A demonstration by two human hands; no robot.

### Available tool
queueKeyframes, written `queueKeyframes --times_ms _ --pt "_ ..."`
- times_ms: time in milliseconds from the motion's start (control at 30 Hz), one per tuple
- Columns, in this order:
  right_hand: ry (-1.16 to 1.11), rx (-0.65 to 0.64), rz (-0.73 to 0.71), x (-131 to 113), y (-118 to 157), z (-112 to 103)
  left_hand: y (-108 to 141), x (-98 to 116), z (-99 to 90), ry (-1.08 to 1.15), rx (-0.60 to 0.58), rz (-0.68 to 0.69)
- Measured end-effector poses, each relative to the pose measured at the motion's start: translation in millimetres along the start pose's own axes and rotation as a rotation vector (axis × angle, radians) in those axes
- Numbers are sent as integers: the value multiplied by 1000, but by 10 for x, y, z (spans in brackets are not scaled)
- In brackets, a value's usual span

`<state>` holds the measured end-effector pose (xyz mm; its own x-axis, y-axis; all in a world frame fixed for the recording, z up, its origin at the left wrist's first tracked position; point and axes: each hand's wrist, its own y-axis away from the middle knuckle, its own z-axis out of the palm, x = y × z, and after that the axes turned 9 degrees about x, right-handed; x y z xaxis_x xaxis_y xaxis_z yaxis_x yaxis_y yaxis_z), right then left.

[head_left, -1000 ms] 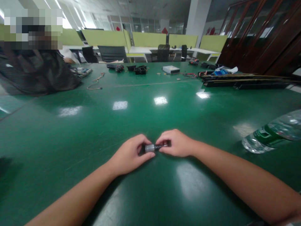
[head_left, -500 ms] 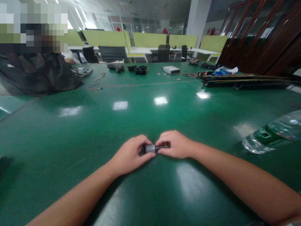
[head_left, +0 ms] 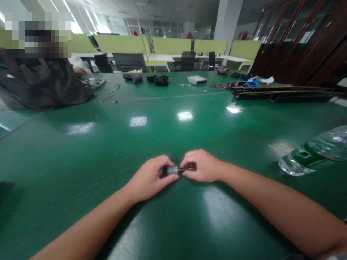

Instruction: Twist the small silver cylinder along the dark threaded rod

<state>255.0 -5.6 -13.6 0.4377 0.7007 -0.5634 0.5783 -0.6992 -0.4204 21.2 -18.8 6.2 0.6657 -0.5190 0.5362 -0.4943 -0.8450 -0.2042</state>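
Observation:
My left hand [head_left: 149,178] is closed round a small grey metal cylinder [head_left: 172,170], its thumb along the near side and its fingers over the far side. From the cylinder's right end a thin dark ribbed shaft [head_left: 187,168] runs toward my right hand [head_left: 203,166], which pinches it between thumb and fingers. Cylinder and shaft lie level in one line, close above the green tabletop [head_left: 173,216]. Part of the cylinder's left end is hidden in my left palm. I cannot make out the exact kind of the piece.
At the right a clear plastic bottle [head_left: 311,155] with a green label lies on its side. Long black rails [head_left: 295,95] lie at the back right. A silver box-shaped drive [head_left: 196,80] and black plastic parts [head_left: 162,80] sit along the back, and a dark bag [head_left: 46,86] at the back left.
Both hands keep the same hold on the cylinder and shaft, with almost no visible movement. The view has shifted very slightly.

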Motion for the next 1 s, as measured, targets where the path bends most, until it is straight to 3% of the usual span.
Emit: queueKeyframes --times_ms 767,1000 --pt "-31 -22 0 105 31 -74 1 -18 5 15 4 7" --pt "-5 -76 32 178 34 -210 7 -30 11 0 3 -11"
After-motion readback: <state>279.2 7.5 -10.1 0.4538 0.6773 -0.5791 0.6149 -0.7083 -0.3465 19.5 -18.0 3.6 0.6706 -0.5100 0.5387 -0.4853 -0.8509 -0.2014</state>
